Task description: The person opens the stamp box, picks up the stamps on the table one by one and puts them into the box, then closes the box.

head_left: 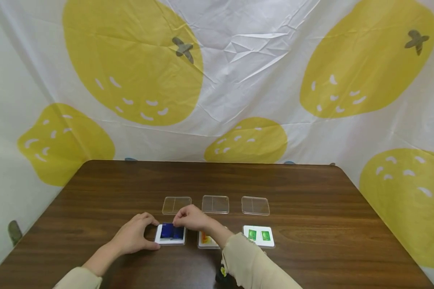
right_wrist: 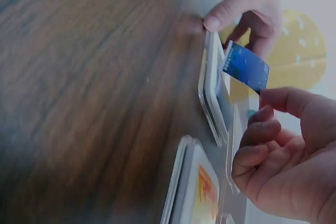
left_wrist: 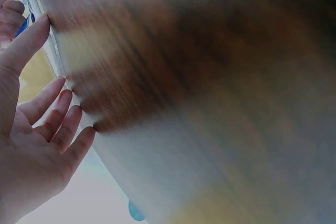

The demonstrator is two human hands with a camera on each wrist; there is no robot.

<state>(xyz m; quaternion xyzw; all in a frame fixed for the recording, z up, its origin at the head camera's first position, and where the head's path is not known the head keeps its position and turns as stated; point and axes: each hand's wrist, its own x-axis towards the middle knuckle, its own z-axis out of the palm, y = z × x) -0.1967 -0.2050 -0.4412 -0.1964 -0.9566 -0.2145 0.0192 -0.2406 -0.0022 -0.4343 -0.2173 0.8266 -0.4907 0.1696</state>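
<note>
My right hand (head_left: 193,218) pinches a small blue card (right_wrist: 247,66) with white print at its edge, between thumb and forefinger. The card stands tilted over a shallow clear-edged case (head_left: 170,242) with a white insert. Beside it in the head view, a second dark blue piece (head_left: 167,230) lies over the insert. At the case's left side my left hand (head_left: 134,235) has its thumb at the near corner and a finger by the far corner. The left wrist view shows the left hand's fingers (left_wrist: 73,121) fairly straight, tips down at the table surface.
Right of the blue case sits one with orange-yellow pictures (head_left: 205,239), partly behind my right forearm. Farther right is a case with two green pictures (head_left: 258,236). Three clear lids (head_left: 215,204) lie in a row behind. A black object (head_left: 224,277) is near my right sleeve.
</note>
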